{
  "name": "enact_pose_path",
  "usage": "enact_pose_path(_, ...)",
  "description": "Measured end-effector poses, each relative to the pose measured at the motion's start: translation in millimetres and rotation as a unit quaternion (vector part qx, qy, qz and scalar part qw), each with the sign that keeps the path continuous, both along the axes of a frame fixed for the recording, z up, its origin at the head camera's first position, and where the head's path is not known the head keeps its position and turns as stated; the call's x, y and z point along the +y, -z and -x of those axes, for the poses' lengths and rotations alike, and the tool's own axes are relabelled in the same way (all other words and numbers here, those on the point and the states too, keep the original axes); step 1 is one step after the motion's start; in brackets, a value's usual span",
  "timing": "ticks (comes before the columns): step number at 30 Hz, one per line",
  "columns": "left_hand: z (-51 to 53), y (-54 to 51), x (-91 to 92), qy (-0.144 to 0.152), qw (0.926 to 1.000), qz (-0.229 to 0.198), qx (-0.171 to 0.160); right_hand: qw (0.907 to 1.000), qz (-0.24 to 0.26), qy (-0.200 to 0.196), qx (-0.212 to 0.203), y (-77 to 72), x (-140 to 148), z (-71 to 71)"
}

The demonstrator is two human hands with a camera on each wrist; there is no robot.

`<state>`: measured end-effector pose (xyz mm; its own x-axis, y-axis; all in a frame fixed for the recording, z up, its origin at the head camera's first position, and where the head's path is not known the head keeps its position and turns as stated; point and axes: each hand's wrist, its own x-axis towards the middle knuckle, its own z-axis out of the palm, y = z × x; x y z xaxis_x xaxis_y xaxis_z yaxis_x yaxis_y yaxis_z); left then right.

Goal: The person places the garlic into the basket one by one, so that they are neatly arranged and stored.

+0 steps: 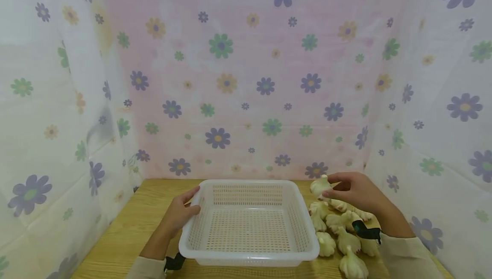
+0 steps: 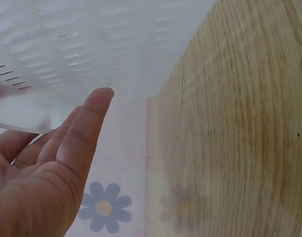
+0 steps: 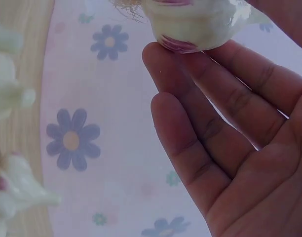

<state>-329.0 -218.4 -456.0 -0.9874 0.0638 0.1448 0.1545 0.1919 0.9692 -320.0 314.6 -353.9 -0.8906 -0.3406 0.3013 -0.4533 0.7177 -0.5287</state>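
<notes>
A: ok so where's the garlic bulb (image 1: pixel 320 186) at?

B: Up in the right hand (image 1: pixel 355 191), raised over the tabletop (image 1: pixel 127 232) near its back right corner. Thumb and fingers are pinching it, neck pointing up.

A: All the fingers on it?

B: Nah, from the right wrist view the little finger is clear of it. You can also see purple streaks on the skin and a tuft of roots at one end.

A: And the left hand (image 1: pixel 178 215)?

B: Clamped on the left rim of a white plastic basket (image 1: pixel 250 256), thumb over the top. In the left wrist view its fingers look close together by the outer wall. Basket sits about midway between the tabletop's left and right edges, slots all over the walls and bottom.

A: Any more garlic?

B: Yeah, a bunch of other bulbs (image 1: pixel 347 241) lying between the basket and the right edge, from near the back down to the front, lots of them touching. Flowery sheet (image 1: pixel 246 65) hangs behind the back edge, pinkish there.
</notes>
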Motion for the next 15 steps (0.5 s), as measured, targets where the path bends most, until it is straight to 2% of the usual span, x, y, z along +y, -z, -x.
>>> enact_pose_path(6,-0.7,1.0,-2.1,0.006,1.0,0.004,-0.002,0.9994,0.009,-0.03,-0.011,-6.5,-25,10.3)
enact_pose_path(11,-1.4,-1.0,-2.1,0.023,0.9997,-0.004,-0.001,0.9982,0.02,-0.054,-0.02,-4.9,-42,21.4)
enact_pose_path(15,-0.6,-0.1,-0.3,0.031,0.9995,-0.008,0.002,0.9978,0.009,-0.061,-0.026,-2.3,-57,30.3)
